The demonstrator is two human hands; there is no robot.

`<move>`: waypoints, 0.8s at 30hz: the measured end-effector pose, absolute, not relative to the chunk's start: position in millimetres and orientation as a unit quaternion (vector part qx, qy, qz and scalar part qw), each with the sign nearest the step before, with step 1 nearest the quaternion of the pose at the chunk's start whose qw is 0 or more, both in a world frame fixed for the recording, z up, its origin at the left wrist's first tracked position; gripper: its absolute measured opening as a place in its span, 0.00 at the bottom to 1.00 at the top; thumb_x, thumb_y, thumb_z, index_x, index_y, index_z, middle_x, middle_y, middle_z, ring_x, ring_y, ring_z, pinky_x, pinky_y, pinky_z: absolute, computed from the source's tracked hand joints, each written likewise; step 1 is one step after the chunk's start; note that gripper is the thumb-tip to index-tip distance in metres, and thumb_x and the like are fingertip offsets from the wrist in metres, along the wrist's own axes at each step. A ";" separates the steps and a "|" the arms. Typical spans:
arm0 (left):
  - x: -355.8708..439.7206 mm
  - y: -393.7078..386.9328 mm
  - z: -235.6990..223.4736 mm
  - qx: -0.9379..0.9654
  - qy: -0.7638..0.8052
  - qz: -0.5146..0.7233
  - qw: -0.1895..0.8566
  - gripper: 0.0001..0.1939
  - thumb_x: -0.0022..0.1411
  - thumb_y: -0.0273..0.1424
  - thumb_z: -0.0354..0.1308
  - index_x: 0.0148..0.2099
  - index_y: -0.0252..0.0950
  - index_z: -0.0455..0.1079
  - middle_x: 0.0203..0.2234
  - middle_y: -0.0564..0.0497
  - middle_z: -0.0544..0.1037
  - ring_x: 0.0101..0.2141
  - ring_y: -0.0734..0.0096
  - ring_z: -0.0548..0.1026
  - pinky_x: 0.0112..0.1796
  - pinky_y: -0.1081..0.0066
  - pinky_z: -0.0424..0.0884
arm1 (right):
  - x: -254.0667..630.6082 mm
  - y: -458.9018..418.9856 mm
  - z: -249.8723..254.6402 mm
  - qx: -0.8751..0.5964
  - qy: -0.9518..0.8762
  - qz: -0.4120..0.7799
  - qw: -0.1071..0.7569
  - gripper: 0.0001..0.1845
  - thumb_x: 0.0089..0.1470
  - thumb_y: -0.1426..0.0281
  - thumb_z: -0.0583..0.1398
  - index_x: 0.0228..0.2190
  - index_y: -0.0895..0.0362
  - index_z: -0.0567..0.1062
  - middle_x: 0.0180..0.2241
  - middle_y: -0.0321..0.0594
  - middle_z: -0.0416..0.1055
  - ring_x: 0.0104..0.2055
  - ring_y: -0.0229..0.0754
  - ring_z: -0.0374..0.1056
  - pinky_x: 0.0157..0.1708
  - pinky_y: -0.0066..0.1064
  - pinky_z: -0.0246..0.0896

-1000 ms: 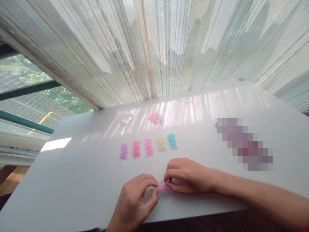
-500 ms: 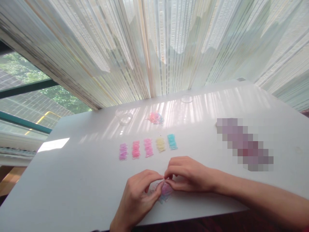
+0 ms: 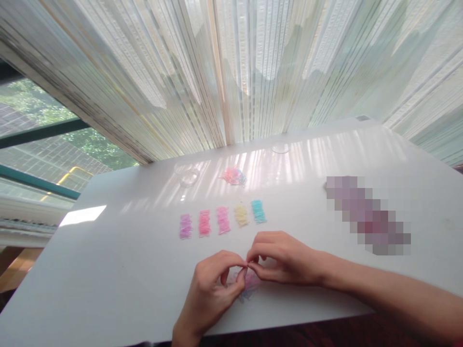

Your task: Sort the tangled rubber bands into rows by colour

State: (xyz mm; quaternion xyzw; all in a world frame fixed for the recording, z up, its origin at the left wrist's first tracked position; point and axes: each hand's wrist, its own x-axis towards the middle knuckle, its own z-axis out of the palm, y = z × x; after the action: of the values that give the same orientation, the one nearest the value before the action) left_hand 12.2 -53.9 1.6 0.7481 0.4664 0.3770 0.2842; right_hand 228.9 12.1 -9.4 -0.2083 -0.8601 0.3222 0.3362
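At lower centre, the left hand (image 3: 213, 284) and right hand (image 3: 284, 258) meet, each grip pressed together, anything pinched too small to tell. The pastel strand pile (image 3: 250, 289) lies just below both, left thumb nearer, on a white surface (image 3: 144, 289).

- Five coloured loop-band bundles (image 3: 223, 220): row, middle of white desk (image 3: 108, 279).
- Pink-blue loop-band heap (image 3: 234, 176): behind them.
- Pastel loop-band pile (image 3: 249, 287): before them, near front edge.

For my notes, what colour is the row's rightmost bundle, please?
The rightmost bundle is turquoise, clearest in the head view.
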 end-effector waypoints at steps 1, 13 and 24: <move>12.2 -53.8 1.5 0.748 0.468 0.375 0.285 0.09 0.64 0.20 0.61 0.43 0.38 0.76 0.32 0.50 0.82 0.26 0.74 0.75 0.25 0.76 0.70 | 229.0 12.1 -9.6 -0.210 -0.860 0.322 0.334 0.09 0.64 0.70 0.60 0.34 0.56 0.79 0.28 0.37 0.75 0.29 0.36 0.68 0.31 0.26 0.62; 10.9 -53.5 -2.1 0.729 0.491 0.380 0.290 0.10 0.60 0.18 0.59 0.39 0.38 0.75 0.29 0.53 0.81 0.24 0.76 0.72 0.24 0.77 0.69 | 230.2 12.6 -8.1 -0.214 -0.858 0.337 0.325 0.07 0.63 0.70 0.60 0.34 0.56 0.78 0.28 0.37 0.74 0.29 0.36 0.67 0.31 0.26 0.62; -1.9 -56.0 -3.7 0.677 0.530 0.440 0.259 0.06 0.61 0.22 0.62 0.38 0.36 0.76 0.27 0.53 0.79 0.21 0.78 0.68 0.23 0.78 0.68 | 232.1 18.2 -0.4 -0.237 -0.852 0.310 0.348 0.06 0.62 0.74 0.58 0.33 0.56 0.75 0.29 0.37 0.73 0.30 0.36 0.66 0.32 0.26 0.62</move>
State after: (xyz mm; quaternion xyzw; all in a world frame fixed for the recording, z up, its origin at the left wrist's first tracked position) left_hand -1.9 -56.0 -3.7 0.6769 0.5299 0.4403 0.2590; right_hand 232.1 18.2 -0.4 -0.2373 -0.8522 0.3099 0.3483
